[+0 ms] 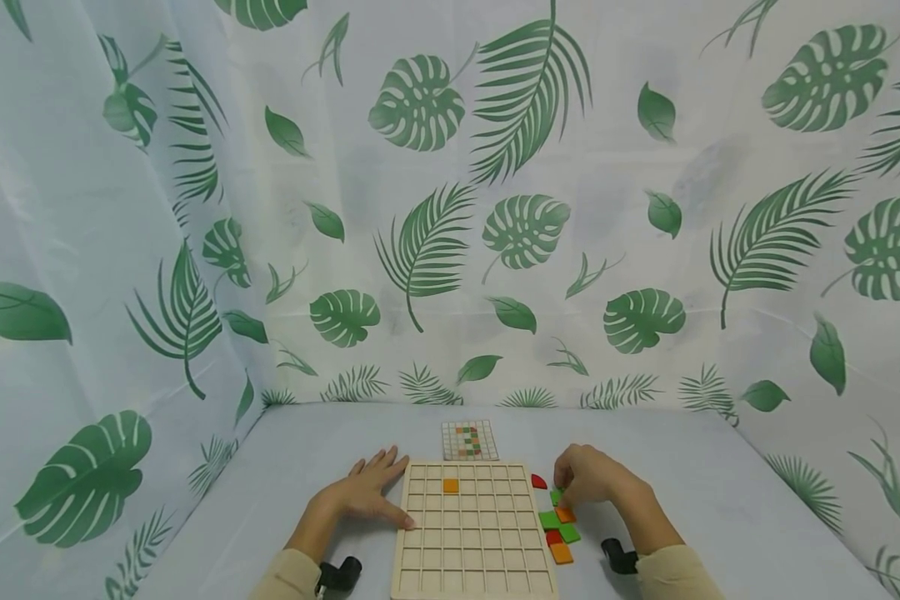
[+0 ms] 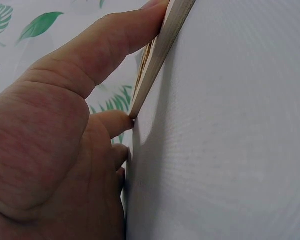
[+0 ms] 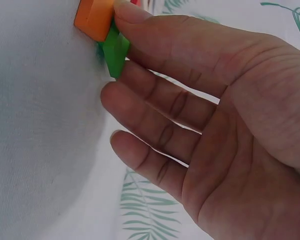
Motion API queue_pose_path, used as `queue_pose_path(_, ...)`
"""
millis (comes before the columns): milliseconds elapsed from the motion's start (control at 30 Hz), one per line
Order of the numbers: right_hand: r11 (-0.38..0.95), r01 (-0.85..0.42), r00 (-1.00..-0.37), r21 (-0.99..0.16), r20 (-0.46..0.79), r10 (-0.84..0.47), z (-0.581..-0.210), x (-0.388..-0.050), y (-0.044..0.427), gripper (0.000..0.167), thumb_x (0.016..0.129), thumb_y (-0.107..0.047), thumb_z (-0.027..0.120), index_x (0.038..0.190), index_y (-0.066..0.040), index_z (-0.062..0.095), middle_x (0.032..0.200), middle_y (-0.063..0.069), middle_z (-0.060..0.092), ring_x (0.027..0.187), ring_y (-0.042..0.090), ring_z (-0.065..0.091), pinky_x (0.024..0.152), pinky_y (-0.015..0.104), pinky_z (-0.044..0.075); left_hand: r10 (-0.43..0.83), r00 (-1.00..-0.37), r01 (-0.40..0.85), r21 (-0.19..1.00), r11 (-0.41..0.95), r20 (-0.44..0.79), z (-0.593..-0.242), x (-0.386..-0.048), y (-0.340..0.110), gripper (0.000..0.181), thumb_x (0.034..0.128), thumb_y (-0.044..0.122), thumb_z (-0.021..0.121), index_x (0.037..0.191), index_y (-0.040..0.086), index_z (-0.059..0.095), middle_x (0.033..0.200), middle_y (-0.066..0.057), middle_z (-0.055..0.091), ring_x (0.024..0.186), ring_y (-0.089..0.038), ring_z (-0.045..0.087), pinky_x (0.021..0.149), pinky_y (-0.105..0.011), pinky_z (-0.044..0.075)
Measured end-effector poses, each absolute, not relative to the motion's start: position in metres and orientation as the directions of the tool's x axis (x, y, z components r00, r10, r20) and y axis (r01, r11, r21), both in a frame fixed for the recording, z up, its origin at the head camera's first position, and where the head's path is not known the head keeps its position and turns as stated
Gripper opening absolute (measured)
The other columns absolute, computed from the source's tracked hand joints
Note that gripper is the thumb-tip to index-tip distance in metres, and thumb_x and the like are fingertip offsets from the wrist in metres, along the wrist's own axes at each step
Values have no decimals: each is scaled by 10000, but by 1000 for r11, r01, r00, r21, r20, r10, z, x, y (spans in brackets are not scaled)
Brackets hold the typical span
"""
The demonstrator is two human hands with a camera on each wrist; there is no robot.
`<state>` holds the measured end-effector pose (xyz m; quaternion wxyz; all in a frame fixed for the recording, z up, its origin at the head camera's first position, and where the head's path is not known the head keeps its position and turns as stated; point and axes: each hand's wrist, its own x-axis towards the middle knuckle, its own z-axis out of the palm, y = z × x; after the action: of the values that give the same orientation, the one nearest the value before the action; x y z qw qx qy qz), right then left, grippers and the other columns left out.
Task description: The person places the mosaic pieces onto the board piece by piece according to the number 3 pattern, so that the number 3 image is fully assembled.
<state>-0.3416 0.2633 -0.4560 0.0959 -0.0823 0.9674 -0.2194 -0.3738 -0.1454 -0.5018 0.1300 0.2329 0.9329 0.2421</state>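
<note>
A wooden grid board (image 1: 472, 530) lies on the table with one orange square tile (image 1: 451, 485) in an upper cell. My left hand (image 1: 367, 493) rests at the board's left side, fingers spread, thumb on the rim. In the left wrist view, the thumb and a fingertip touch the board's edge (image 2: 162, 47). To the board's right, my right hand (image 1: 594, 477) reaches down over loose tiles. Its thumb and fingertips pinch a green tile (image 3: 115, 50), which looks tilted in the right wrist view. Right by the thumb is an orange tile (image 3: 94, 19).
Beside the board's right edge lie a red rounded piece (image 1: 539, 481), green tiles (image 1: 550, 520), a red piece (image 1: 553, 537) and an orange tile (image 1: 562, 553). A printed pattern card (image 1: 471, 440) sits beyond the board's far edge. A leaf-print curtain (image 1: 450, 250) hangs behind.
</note>
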Motion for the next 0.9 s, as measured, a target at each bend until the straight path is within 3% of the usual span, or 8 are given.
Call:
queue_pose_path(567,857,-187,-959,-481,-99,-265,-454,-341,263,273,709,11,916,765,-102,674,741,9,601,720,183,541,622,327,464,492,-860,364,513,777,-134,-499,-370,-144,1191,703,630,844,1638,106,326,1739,-191,156,1623,-401,112,1290,-653,63)
queue_pose_path(900,848,-172,-960,-501,-109,-259,-452,-340,262,208,721,45,892,783,-112,770,766,-1,686,743,172,577,683,339,547,489,-861,363,507,782,-137,-499,-371,-144,1190,704,635,843,1639,110,326,1740,-189,157,1623,-400,113,1290,-651,66)
